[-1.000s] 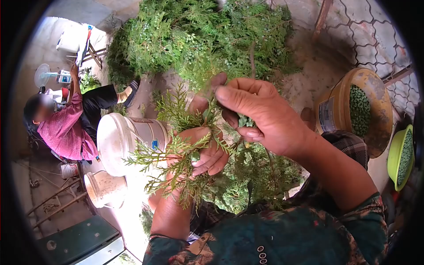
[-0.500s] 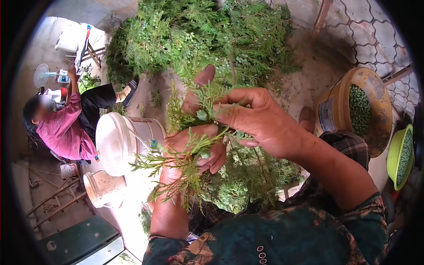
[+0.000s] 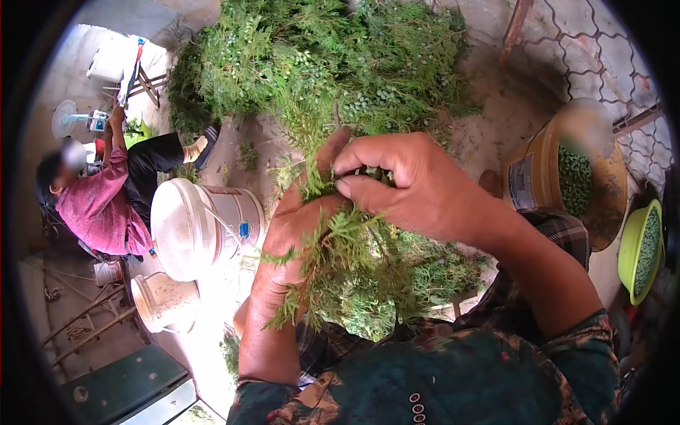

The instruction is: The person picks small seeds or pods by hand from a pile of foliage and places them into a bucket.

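Observation:
My left hand (image 3: 301, 216) is closed around a leafy conifer sprig (image 3: 340, 244), whose flat green sprays hang over the wrist and poke up past the thumb. Against it, my right hand (image 3: 432, 184) has its thumb and forefinger pinched together at the top of the sprig. Small green cones (image 3: 374, 172) show inside the curled fingers of that hand. More cut conifer branches (image 3: 439, 273) lie below my hands, by my lap.
A large heap of conifer branches (image 3: 319, 64) covers the floor ahead. To the right stand a yellow bucket (image 3: 528, 173) and a lime-green basin (image 3: 627, 248), both holding green cones. White buckets (image 3: 180, 230) stand on the left, near a seated person in a pink top (image 3: 95, 205).
My right hand has closed in on my left, and its fingers have curled more. The sprig has turned and dropped rightward. Green cones now show in my right hand.

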A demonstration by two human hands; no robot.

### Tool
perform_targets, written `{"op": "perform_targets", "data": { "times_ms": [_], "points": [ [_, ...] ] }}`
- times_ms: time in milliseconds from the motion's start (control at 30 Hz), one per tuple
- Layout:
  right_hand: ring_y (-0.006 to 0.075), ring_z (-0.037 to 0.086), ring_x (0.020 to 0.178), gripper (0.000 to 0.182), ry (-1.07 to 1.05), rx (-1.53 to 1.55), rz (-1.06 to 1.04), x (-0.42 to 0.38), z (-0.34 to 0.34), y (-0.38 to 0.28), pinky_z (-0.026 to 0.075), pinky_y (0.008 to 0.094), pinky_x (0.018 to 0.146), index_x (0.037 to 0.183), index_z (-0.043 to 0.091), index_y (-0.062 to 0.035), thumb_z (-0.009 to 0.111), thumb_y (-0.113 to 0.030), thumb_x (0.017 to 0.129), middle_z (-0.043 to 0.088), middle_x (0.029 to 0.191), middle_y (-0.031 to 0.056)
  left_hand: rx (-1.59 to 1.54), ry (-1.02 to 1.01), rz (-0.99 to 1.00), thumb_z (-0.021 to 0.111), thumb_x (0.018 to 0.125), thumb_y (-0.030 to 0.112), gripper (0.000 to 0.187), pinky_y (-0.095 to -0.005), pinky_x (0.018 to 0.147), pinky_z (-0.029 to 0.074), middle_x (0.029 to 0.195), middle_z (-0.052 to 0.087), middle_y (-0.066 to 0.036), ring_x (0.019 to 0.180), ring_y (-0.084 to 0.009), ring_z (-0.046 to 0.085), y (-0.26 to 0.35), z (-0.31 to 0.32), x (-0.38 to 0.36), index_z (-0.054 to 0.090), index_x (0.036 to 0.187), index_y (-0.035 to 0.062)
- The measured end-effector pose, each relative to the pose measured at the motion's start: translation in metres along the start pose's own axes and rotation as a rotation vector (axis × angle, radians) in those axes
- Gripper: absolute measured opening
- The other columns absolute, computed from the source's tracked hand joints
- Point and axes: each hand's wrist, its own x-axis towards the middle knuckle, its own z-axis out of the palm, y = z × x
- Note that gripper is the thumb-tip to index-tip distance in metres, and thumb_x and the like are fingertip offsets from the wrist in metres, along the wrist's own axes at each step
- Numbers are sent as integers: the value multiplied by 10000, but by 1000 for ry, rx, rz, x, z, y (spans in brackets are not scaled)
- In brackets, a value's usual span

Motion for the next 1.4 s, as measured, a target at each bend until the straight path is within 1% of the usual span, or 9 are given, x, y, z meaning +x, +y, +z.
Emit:
{"op": "perform_targets", "data": {
  "times_ms": [233,300,367,433,633,667,1033,1200,1400],
  "points": [
    [284,558,553,89,387,-577,-278,4,-15,10,448,371,529,810,522,-12,566,-85,784,547,653,158,32,301,-101,519,892,332,401,-267,531,430,712,531,-2,572,-98,485,-27,-19,4,489,1155,31],
    [198,511,461,126,489,-354,-267,8,-31,4,417,332,438,815,504,-41,566,-152,809,552,665,111,-336,-63,-47,499,894,385,440,-265,487,385,604,464,3,468,-92,410,-28,-33,12,490,1111,3],
    [61,445,409,134,158,989,222,2,-50,-9,348,199,362,908,552,-71,501,-192,882,559,697,3,-209,-22,-36,470,907,388,439,-263,461,344,552,384,10,430,-85,344,-22,-30,21,488,1071,-19],
    [12,370,363,181,203,1036,275,2,-40,-12,277,174,315,912,555,-96,488,-264,895,541,674,2,-448,-105,-9,453,921,341,333,-256,479,346,563,366,13,432,-79,343,-22,-30,23,493,956,12],
    [17,410,435,147,-10,516,187,-2,-10,-14,318,164,376,875,579,-45,563,-191,881,553,674,20,-598,-198,-24,359,945,270,237,-253,487,333,599,395,19,449,-79,348,-28,-34,29,453,829,85],
    [192,664,745,54,23,292,111,-3,-4,-14,520,276,576,875,570,-10,529,-43,869,638,818,173,-579,-163,-54,369,939,303,260,-255,489,339,602,398,21,461,-80,360,-29,-35,30,460,830,86],
    [306,566,590,160,192,-572,-273,1,6,13,450,374,551,782,521,12,577,-136,802,555,662,153,-251,143,-145,467,886,319,226,-258,476,361,581,392,29,490,-93,405,-20,-6,19,512,865,98],
    [25,416,415,108,234,866,145,16,-56,-5,295,179,347,827,545,-75,547,-183,817,557,716,12,-564,-219,-38,426,926,312,241,-265,526,363,616,402,6,450,-92,346,-30,-30,33,475,907,77],
    [20,376,371,203,116,848,278,7,-30,-2,290,171,307,915,560,-70,549,-266,862,553,684,16,-566,-69,108,538,838,276,380,-301,612,390,1013,567,-249,445,-120,406,-22,-17,20,549,1101,2]
  ]
}}
